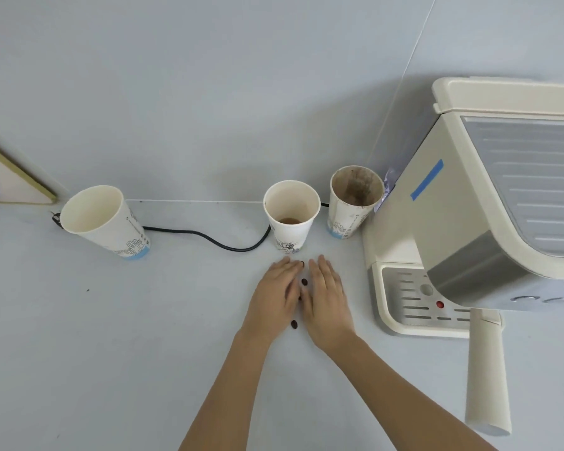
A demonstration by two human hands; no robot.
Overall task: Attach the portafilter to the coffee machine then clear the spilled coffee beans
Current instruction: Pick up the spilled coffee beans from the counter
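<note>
The cream coffee machine [489, 196] stands at the right, and the portafilter's cream handle [486, 372] sticks out from under its head toward me. My left hand [274, 297] and my right hand [328, 297] lie flat on the white counter, side by side, fingers pointing at the middle cup. Dark coffee beans show in the narrow gap between them: one [304, 282] near the fingers, one [294, 324] near the wrists. More beans may be hidden under my palms. Neither hand holds anything.
Three paper cups stand by the wall: an empty left cup [103, 219], a middle cup [290, 216] with brown residue, a stained right cup [354, 203]. A black cable [209, 238] runs behind them. The machine's drip tray [411, 301] sits right of my hands.
</note>
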